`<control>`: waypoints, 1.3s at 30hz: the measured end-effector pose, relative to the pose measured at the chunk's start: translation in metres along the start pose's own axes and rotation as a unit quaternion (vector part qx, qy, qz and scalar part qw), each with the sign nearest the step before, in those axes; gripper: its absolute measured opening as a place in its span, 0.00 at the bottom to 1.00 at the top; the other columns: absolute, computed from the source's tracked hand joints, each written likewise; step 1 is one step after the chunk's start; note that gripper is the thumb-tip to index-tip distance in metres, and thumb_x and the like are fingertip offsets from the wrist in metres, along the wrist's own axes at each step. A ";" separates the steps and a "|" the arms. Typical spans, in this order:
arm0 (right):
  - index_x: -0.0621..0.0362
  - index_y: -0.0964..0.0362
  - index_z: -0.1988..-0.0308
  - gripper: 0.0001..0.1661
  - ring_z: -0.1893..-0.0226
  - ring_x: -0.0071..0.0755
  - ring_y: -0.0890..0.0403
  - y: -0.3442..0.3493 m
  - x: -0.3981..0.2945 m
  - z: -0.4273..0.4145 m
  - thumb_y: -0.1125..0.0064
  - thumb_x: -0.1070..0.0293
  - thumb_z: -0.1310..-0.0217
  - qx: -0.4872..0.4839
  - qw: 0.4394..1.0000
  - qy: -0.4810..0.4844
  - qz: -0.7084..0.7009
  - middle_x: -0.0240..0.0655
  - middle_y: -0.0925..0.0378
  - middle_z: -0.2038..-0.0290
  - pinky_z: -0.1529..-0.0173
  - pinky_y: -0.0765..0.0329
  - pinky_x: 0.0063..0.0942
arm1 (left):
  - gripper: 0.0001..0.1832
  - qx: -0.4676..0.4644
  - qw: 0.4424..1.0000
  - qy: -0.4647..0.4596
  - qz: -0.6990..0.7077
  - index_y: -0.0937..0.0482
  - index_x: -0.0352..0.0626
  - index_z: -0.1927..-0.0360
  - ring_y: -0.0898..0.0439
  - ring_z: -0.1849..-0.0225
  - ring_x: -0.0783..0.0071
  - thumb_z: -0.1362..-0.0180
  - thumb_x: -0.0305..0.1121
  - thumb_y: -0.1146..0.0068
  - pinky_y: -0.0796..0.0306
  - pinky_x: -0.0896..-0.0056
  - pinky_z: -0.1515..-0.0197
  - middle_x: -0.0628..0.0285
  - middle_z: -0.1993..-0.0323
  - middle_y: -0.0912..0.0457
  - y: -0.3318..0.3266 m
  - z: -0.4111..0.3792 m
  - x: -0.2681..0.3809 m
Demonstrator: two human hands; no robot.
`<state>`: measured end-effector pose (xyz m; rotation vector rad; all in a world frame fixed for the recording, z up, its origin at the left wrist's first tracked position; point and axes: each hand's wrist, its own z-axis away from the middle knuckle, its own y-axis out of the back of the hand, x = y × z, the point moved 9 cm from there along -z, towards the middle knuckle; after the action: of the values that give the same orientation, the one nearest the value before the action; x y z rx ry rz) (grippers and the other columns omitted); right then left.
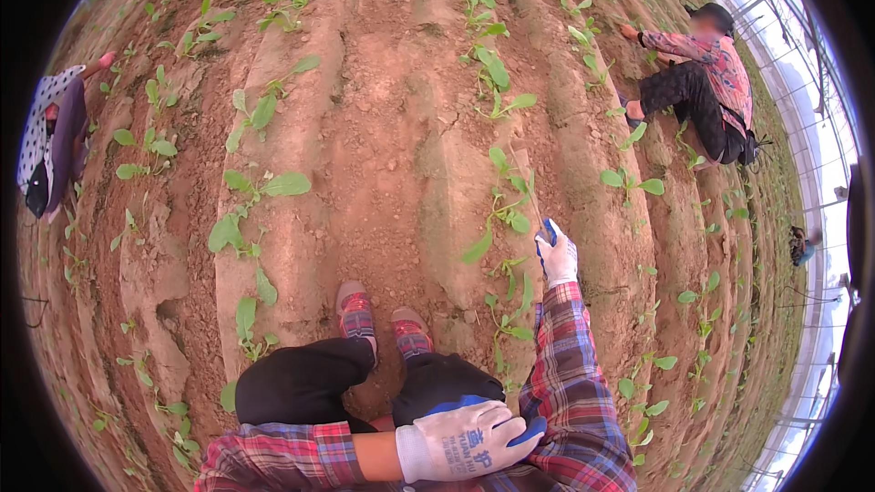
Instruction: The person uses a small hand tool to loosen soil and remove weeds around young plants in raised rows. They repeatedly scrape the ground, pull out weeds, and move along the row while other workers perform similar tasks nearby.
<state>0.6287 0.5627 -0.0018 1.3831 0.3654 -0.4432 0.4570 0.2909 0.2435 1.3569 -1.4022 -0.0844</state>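
My right hand (558, 253), in a white knit glove with a blue coated palm, is closed around the thin handle of a hand tool (536, 199). The tool reaches forward along the right-hand row of leafy seedlings (509, 212); its far end blends into the soil, so its shape is unclear. Across my lap lies my left hand (472, 441) in a matching glove that bears printing. Its fingers are bent near my right knee and plaid sleeve, and the palm is hidden. No object shows in it.
My shoes (355, 311) stand in the furrow (383, 150) between two raised soil beds. Another seedling row (256, 191) runs on the left. One person (711, 82) crouches at right, another (55, 137) at far left. A small distant figure (803, 246) is near the greenhouse wall (827, 205).
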 end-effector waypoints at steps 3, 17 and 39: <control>0.46 0.33 0.44 0.29 0.60 0.45 0.21 -0.001 -0.016 0.003 0.42 0.57 0.47 -0.006 0.993 0.009 0.117 0.44 0.22 0.62 0.55 0.26 0.37 | 0.24 0.001 1.000 -0.005 0.004 0.32 0.39 0.47 0.25 0.62 0.66 0.50 0.33 0.55 0.28 0.71 0.57 0.60 0.66 0.29 0.001 0.001 -0.001; 0.46 0.33 0.44 0.28 0.60 0.43 0.21 -0.007 -0.003 0.000 0.41 0.60 0.47 -0.018 0.996 -0.017 0.086 0.41 0.22 0.62 0.54 0.27 0.35 | 0.24 0.003 1.000 -0.005 0.010 0.33 0.37 0.47 0.25 0.61 0.66 0.49 0.34 0.55 0.29 0.71 0.56 0.59 0.65 0.29 0.002 0.003 0.000; 0.51 0.30 0.48 0.26 0.62 0.45 0.20 -0.010 -0.003 0.005 0.41 0.60 0.48 0.015 0.999 -0.008 0.030 0.44 0.21 0.64 0.57 0.26 0.36 | 0.23 -0.009 1.000 -0.018 -0.006 0.32 0.37 0.47 0.25 0.63 0.66 0.47 0.32 0.57 0.30 0.71 0.56 0.58 0.65 0.29 0.000 0.003 0.002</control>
<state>0.6208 0.5566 -0.0085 1.4158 0.3051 -0.4116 0.4561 0.2875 0.2437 1.3543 -1.4198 -0.1291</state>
